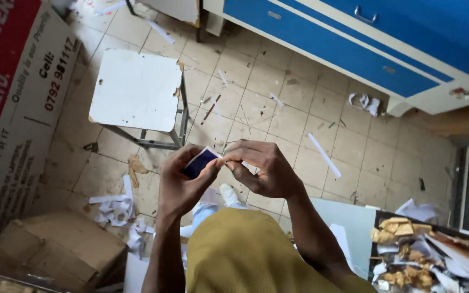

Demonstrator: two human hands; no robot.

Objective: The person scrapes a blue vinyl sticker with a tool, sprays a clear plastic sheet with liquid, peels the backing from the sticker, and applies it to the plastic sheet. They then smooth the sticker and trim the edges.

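Observation:
My left hand [183, 182] holds a small dark blue card with a white edge [199, 161] between thumb and fingers, at the middle of the head view. My right hand [261, 168] pinches the card's right white edge with its fingertips. Both hands hover above my lap, which is covered in mustard yellow cloth [245, 255]. Below them, a white shoe [228, 194] shows on the tiled floor.
A white square stool with a metal frame [135, 89] stands ahead left. A printed banner [12, 103] leans at the left above a cardboard box [55, 247]. Blue cabinet drawers [354, 43] fill the upper right. Paper scraps litter the tiles [324, 154]; a tray of scraps [413, 255] sits at right.

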